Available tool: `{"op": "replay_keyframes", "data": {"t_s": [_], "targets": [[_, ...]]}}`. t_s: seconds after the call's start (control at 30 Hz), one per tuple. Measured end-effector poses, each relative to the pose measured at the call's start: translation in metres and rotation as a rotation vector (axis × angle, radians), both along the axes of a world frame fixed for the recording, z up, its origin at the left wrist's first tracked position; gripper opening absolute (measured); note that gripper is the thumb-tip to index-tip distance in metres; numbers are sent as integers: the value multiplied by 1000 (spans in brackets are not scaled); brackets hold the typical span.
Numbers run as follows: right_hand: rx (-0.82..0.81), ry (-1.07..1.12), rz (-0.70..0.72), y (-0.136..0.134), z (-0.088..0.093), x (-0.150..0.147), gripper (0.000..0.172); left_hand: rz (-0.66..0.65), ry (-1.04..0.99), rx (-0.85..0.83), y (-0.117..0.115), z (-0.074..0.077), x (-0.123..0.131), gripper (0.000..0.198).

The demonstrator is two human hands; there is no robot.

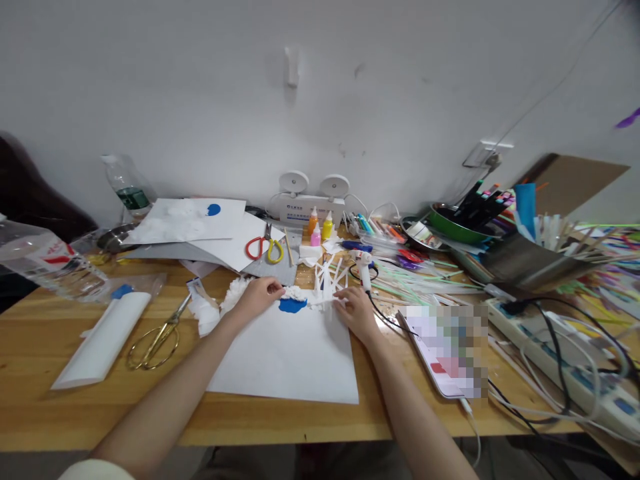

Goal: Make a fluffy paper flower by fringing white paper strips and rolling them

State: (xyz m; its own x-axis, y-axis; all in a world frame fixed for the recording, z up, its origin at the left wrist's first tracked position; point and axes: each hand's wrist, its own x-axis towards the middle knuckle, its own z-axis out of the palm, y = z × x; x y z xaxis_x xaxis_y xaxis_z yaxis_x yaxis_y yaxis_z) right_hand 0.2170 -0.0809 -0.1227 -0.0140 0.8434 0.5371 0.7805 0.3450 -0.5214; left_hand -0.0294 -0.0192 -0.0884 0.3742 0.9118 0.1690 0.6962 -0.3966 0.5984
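Note:
A white sheet of paper lies on the wooden table in front of me. At its far edge sit a blue shape and a white fluffy clump. My left hand is closed in a pinch on that white clump. My right hand rests on the sheet's far right corner, fingertips pinched on thin white paper strips that fan out there.
Gold scissors and a white tube lie left. Red and yellow scissors, paint bottles and a glue gun sit behind. A phone, a power strip, cables and straws crowd the right.

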Motion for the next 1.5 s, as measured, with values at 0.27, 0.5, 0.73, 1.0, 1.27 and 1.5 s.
{"op": "replay_keyframes", "data": {"t_s": [0.27, 0.5, 0.73, 1.0, 1.27, 1.5], "targets": [[-33, -239, 82, 10, 2, -26, 8, 43, -147, 66, -32, 14, -21, 18], [81, -109, -123, -2, 33, -20, 16, -7, -295, 77, -66, 16, -14, 15], [-39, 701, -86, -51, 87, -31, 13, -241, -535, 10, -100, 46, 39, 18], [-232, 1002, 61, -48, 66, -62, 19, -171, -857, -125, -83, 50, 87, 18], [-215, 569, 66, -29, 63, -42, 21, -103, -593, -64, -60, 35, 68, 20], [-207, 241, 222, -8, 64, -37, 11, -181, -310, -131, -50, 31, 56, 21]]}}
